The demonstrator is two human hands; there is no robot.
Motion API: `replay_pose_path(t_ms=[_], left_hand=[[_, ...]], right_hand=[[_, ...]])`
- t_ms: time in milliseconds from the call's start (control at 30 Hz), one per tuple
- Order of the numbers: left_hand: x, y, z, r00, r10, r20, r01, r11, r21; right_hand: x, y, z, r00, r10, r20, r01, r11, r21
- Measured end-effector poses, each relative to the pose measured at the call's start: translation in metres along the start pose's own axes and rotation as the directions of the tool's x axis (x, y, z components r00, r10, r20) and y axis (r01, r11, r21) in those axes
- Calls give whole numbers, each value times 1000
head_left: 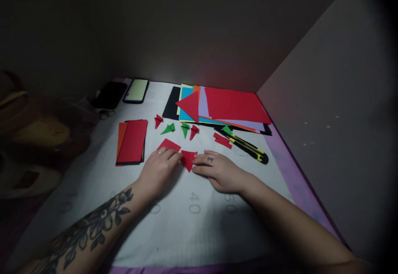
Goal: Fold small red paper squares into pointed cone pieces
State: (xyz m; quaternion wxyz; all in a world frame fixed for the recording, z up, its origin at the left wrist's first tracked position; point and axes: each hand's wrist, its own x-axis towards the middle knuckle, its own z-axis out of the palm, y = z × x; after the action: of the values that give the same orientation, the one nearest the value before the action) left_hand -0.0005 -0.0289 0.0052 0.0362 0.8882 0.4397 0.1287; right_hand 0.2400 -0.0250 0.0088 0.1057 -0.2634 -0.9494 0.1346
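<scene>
A small red folded paper triangle (188, 160) lies point down on the pale marked mat (192, 241), between my two hands. My left hand (160, 168) has its fingers pressed together at the triangle's left edge, partly over another red paper piece (168, 144). From the right, my right hand (217, 170) touches the triangle with its fingertips, fingers somewhat apart. Beyond them lie small folded pieces: a red one (158, 121), a green one (168, 129), another green one (185, 129) and another red one (194, 131).
Coloured sheets (238, 106) are stacked at the back under a red triangle (190, 105). A yellow-black cutter (248, 146) lies right, beside red scraps (222, 140). Cut rectangles (133, 141) lie left. A phone (136, 90) sits back left. A wall (336, 112) rises right.
</scene>
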Motion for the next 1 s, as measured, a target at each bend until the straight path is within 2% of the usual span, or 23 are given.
replay_pose_path(t_ms=[133, 267, 367, 533, 733, 867, 1000], left_hand=[[0, -1, 4, 999, -52, 6, 52, 993, -106], [2, -4, 7, 1000, 16, -2, -16, 968, -252], [5, -6, 7, 997, 70, -25, -74, 972, -222], [9, -6, 4, 994, 105, 10, -101, 977, -188], [20, -4, 2, 997, 37, 64, -16, 954, -298], [26, 0, 2, 993, -44, 108, 74, 953, -293], [31, 4, 3, 990, -85, 117, 113, 956, -270]], right_hand=[[-1, 7, 1, 1000, 24, 8, -24, 998, 50], [-2, 12, 5, 1000, -11, -17, 12, 998, 64], [0, 16, 8, 997, -60, -37, 62, 997, 51], [4, 15, 8, 993, -111, -31, 111, 994, 14], [5, 11, 1, 994, -104, 11, 104, 995, -4], [3, 12, 1, 995, -100, -5, 100, 995, -9], [3, 13, 5, 992, -124, -29, 125, 992, 26]])
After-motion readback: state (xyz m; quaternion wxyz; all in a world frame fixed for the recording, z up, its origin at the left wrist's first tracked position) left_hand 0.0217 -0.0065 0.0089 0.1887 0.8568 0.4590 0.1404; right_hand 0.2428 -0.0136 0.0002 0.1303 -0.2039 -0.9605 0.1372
